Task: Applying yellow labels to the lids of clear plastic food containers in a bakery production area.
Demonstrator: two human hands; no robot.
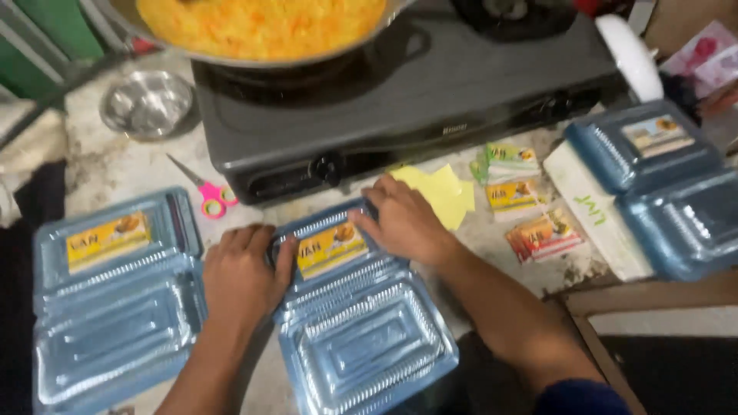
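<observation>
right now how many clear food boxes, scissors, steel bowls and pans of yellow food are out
clear hinged food boxes: 3
pink-handled scissors: 1
steel bowl: 1
pan of yellow food: 1
total: 6

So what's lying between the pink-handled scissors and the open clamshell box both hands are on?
Nothing: in the head view only bare, stained countertop separates the scissors from the clamshell box.
</observation>
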